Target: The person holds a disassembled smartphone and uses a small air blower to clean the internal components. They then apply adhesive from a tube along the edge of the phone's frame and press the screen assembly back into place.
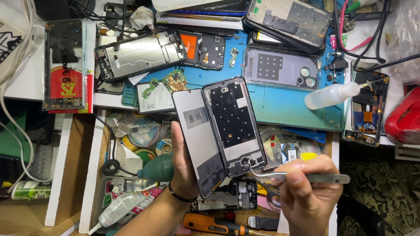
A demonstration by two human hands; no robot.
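At frame centre, the left hand [186, 168] grips the display panel [199, 146] and phone frame [234, 124]. The right hand [306, 190] pinches tweezers [302, 177] closed at the frame's lower edge. The thin, fragile panel likely flexes; support its edges

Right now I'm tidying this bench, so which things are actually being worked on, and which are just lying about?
In use:
left hand holding the screen panel and phone frame
right hand with tweezers

Lying about:
squeeze bottle
screwdriver
glue tube
blue mat
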